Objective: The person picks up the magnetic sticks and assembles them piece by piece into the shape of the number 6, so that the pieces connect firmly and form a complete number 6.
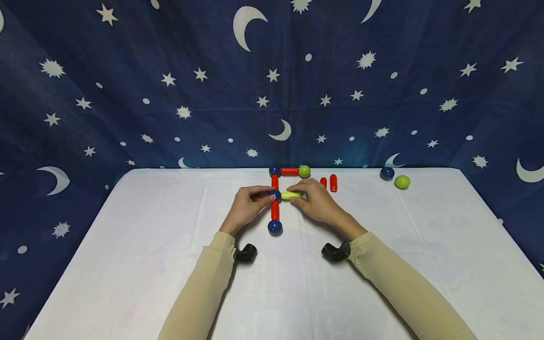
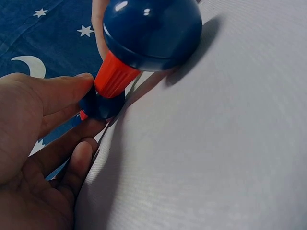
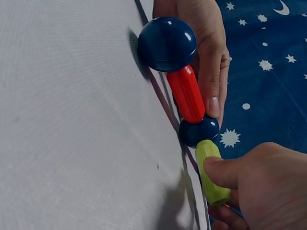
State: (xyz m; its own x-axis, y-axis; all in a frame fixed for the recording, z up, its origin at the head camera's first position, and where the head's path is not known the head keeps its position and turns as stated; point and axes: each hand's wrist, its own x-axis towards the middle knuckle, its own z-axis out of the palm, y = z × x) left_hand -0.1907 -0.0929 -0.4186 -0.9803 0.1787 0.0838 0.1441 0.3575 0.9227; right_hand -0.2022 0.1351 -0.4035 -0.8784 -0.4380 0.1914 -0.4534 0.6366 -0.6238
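A row of blue balls and red rods runs away from me in the head view. My left hand (image 1: 248, 207) pinches its middle blue ball (image 3: 195, 133) between thumb and fingers. A yellow-green rod (image 3: 206, 160) is held by the thumb and fingers of my right hand (image 1: 318, 202), its end against that ball's right side. One red rod (image 1: 275, 211) joins the middle ball to the near blue ball (image 1: 275, 227); another red rod (image 1: 275, 182) leads to the far blue ball (image 1: 275, 170). From there a sideways red rod (image 1: 290, 171) reaches a green ball (image 1: 304, 171).
Just beyond my right hand lie two loose red rods, one upright in view (image 1: 333, 183) and one partly hidden (image 1: 324, 182). Farther right, a loose blue ball (image 1: 386, 173) and green ball (image 1: 402, 182) sit near the back edge of the white table (image 1: 127, 264).
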